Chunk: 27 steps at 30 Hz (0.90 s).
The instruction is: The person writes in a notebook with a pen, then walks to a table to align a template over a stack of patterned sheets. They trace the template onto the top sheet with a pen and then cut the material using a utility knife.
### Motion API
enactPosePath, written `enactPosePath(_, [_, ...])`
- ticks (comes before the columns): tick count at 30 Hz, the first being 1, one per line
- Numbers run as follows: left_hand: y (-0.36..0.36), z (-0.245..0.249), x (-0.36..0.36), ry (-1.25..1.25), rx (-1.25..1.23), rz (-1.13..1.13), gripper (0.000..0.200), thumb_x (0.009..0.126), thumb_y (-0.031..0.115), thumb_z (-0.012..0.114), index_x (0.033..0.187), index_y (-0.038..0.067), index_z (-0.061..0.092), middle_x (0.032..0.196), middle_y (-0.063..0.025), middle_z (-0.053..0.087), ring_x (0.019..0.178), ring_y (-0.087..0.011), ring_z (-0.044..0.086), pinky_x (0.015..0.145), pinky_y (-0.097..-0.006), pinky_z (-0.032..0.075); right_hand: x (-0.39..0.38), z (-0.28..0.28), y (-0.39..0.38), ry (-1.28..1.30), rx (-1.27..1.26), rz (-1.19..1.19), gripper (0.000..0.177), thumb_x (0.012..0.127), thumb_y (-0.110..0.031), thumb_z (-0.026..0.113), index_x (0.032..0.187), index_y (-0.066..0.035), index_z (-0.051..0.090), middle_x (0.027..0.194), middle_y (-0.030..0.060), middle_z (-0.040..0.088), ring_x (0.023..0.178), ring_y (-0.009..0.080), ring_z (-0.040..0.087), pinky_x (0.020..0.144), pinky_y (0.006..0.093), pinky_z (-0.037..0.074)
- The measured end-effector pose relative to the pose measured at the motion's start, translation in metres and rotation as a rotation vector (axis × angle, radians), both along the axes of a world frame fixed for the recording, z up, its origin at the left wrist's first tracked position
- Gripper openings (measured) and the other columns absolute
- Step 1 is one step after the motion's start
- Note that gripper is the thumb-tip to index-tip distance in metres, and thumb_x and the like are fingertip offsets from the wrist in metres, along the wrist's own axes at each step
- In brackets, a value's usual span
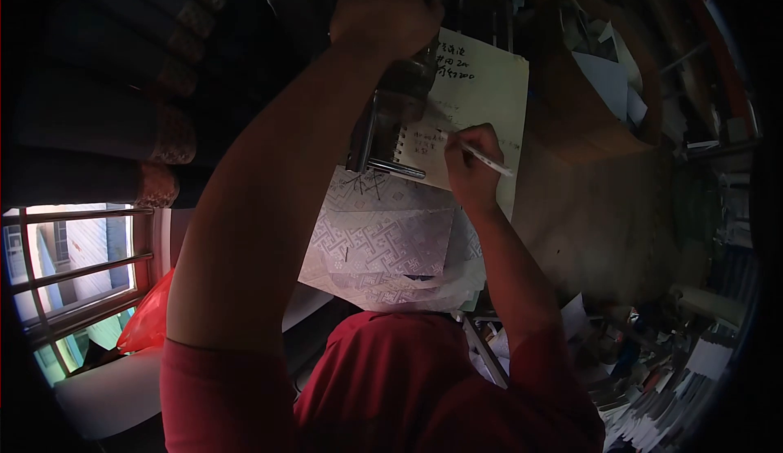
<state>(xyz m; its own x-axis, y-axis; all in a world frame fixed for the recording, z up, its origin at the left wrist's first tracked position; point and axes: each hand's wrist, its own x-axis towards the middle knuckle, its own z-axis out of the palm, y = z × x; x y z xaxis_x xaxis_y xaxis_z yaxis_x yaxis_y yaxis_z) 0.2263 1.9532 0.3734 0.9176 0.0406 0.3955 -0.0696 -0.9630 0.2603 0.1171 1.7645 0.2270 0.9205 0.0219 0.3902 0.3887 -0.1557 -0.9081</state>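
My right hand (473, 172) is closed around a pale pen (493, 162), its tip end over a spiral-bound notebook page (414, 158) with small handwriting. Under and beside the notebook lies a larger cream sheet (497, 86) with bold dark handwriting near its top. My left hand (383, 13) reaches far forward, at the top of a dark object with a metal frame (359, 158). Shadow hides its fingers, so its grip does not show. The dark object stands at the notebook's left edge and covers part of the papers.
Patterned silvery paper (379, 241) lies nearest my body. A brown cardboard box (608, 147) with papers stands at right. Stacked papers (661, 404) fill the lower right. To the left are a barred window (77, 261), a red plastic bag (148, 314) and dark curtains (81, 123).
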Motion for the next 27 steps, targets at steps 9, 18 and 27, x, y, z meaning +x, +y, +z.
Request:
enactPosePath(9, [0.001, 0.005, 0.003, -0.002, 0.008, -0.023, 0.054, 0.093, 0.047, 0.063, 0.136, 0.013, 0.061, 0.139, -0.0141, 0.06, 0.126, -0.0356, 0.06, 0.105, -0.0462, 0.051, -0.107, 0.035, -0.043, -0.191, -0.079, 0.089, 0.021, 0.085, 0.004, 0.07, 0.096, -0.002, 0.054, 0.079, 0.0112, 0.065, 0.06, 0.0177, 0.064, 0.056, 0.0276, 0.051])
enactPosePath(18, [0.002, 0.002, 0.008, -0.004, 0.008, -0.015, 0.052, 0.093, 0.044, 0.066, 0.134, 0.013, 0.063, 0.138, -0.0145, 0.062, 0.127, -0.035, 0.06, 0.106, -0.0435, 0.051, -0.179, 0.008, -0.064, 0.123, -0.116, 0.018, 0.019, 0.085, 0.004, 0.072, 0.095, -0.003, 0.057, 0.08, 0.0119, 0.065, 0.061, 0.0173, 0.063, 0.056, 0.0276, 0.049])
enactPosePath(27, [0.003, 0.002, 0.009, 0.003, 0.01, -0.009, 0.052, 0.093, 0.044, 0.066, 0.134, 0.012, 0.063, 0.138, -0.0154, 0.062, 0.128, -0.0348, 0.059, 0.107, -0.0427, 0.05, -0.168, 0.011, -0.055, 0.008, -0.045, 0.012, 0.026, 0.082, 0.008, 0.071, 0.103, -0.001, 0.059, 0.087, 0.0136, 0.066, 0.066, 0.0188, 0.067, 0.06, 0.029, 0.053])
